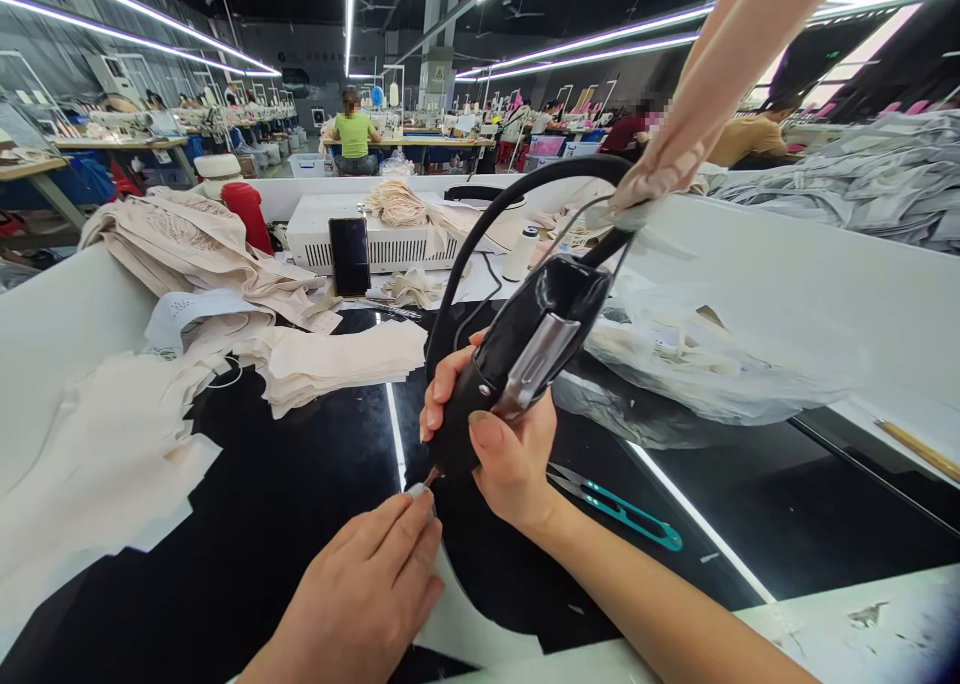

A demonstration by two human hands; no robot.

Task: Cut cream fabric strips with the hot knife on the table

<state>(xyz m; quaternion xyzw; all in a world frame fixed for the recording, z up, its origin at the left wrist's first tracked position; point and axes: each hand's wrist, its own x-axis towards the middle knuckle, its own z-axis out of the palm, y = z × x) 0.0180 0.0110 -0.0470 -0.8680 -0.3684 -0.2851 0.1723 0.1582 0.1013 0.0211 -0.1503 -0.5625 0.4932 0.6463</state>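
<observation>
The right hand (510,444) has its fingers clenched around a black heat tool (517,359). The left hand (367,589) lies with fingers flat, unclenched, pressing a fabric piece (469,619) just below the tool's tip.

A black table (285,504) carries a stack of cream fabric pieces (337,362) at centre left, with looser cream sheets (97,464) spread toward the near left edge. Behind them lies a heap of beige cloth (195,249) beside a red object (247,214). A dark phone (349,255) stands upright against a white box (390,239), which has a bundle of cream trim (397,202) on top. Teal snips (622,509) lie on the table at right, near a clear plastic bag (690,364) of fabric. Grey garments (877,179) pile up far right. A person in a green top (354,139) sits at a distant workbench.
</observation>
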